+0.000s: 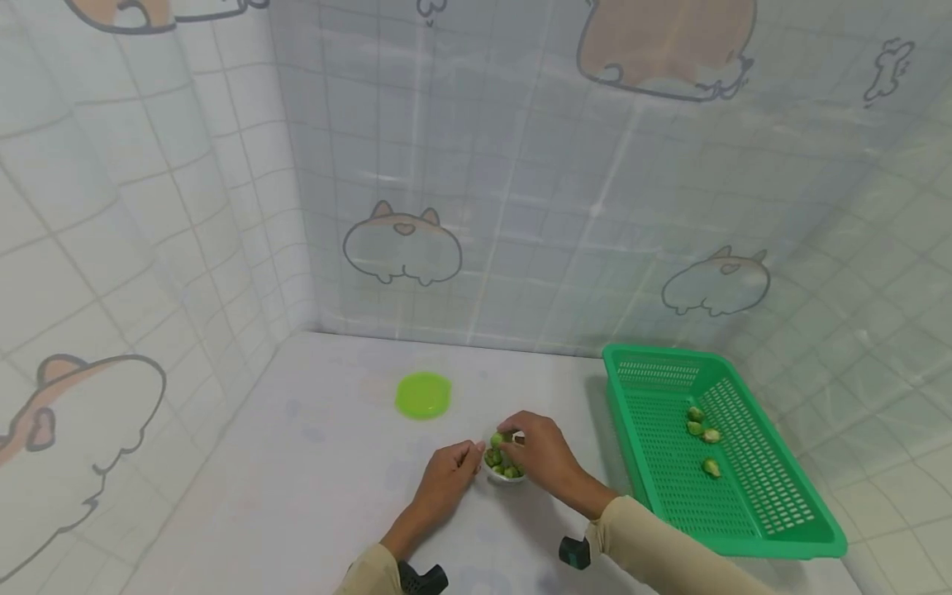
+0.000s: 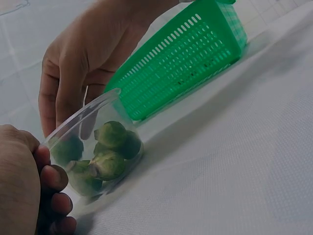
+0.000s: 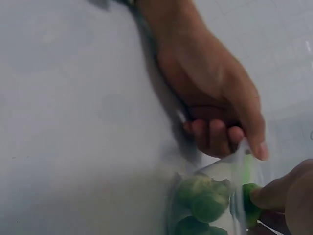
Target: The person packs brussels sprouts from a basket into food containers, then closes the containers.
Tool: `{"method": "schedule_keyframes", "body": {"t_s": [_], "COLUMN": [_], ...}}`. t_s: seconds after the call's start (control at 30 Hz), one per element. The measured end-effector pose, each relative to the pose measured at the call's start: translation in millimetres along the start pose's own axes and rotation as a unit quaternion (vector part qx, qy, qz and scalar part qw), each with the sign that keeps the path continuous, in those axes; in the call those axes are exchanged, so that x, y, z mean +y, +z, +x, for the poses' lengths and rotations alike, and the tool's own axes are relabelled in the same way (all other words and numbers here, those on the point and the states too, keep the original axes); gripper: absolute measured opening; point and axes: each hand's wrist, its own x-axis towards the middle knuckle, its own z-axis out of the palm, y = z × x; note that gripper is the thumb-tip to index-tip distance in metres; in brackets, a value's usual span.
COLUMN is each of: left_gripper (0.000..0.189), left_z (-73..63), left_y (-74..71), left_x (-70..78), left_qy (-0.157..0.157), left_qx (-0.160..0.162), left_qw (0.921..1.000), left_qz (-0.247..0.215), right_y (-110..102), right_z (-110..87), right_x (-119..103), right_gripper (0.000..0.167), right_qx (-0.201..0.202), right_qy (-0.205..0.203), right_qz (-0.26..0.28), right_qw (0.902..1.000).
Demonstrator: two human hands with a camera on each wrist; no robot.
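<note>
A small clear plastic tub (image 2: 104, 105) stands on the white table, with several Brussels sprouts (image 2: 108, 164) inside. My left hand (image 1: 449, 475) grips its rim from the left, thumb over the edge and the other fingers curled against the outer wall. From the right, my right hand (image 1: 549, 454) reaches into the tub's mouth. Thumb and fingers of that hand pinch one green sprout (image 3: 251, 204) just within the rim, above the others.
To the right sits a green slotted basket (image 1: 662, 496) with several more sprouts (image 1: 711, 468) on its floor. A round lime-green lid (image 1: 423, 395) lies flat behind the tub. Curtains (image 1: 521, 165) printed with cartoon dogs hang at the back and along both sides.
</note>
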Motion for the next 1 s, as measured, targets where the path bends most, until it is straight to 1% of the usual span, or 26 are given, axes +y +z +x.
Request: {"method": "schedule_keyframes", "body": {"t_s": [0.13,0.2,0.3,0.43,0.57,0.8,0.9,1.0], "left_gripper": [0.05,0.05,0.05,0.051,0.049,0.049,0.049,0.049], "left_z": [-0.8,-1.3,-2.1,-2.6,-3.0,-2.6,-2.9,-3.0], "left_y": [1.8,2.5,3.1,3.6,3.8,3.5,3.6,3.6], "left_x": [-0.2,-0.5,-1.0,-1.0,-0.9,-2.8,-3.0,-2.3], "left_qy": [0.005,0.005,0.006,0.008,0.01,0.016,0.018,0.017], "left_qx": [0.001,0.002,0.003,0.003,0.005,0.011,0.01,0.009], "left_qw": [1.0,1.0,1.0,1.0,0.9999,0.9998,0.9998,0.9998], "left_qz": [0.001,0.001,0.0,0.003,0.002,0.007,0.005,0.004], "right_y": [5.2,6.1,7.2,7.6,5.6,-1.2,-3.3,-5.3], "right_z": [-1.0,-1.5,-2.8,-5.4,-7.0,-8.9,-9.3,-9.9], "right_x": [0.9,0.6,1.0,1.6,3.1,5.6,7.9,10.3], "right_gripper": [0.02,0.02,0.02,0.021,0.021,0.021,0.022,0.023], "right_qx": [0.017,0.023,0.028,0.03,0.028,0.02,0.015,0.007], "right_qy": [-0.013,-0.012,-0.009,-0.005,-0.011,-0.029,-0.032,-0.025], "right_qz": [-0.073,-0.096,-0.114,-0.12,-0.117,-0.084,-0.059,-0.025], "right_qw": [0.9971,0.995,0.9931,0.9923,0.9927,0.9959,0.9976,0.9993]}}
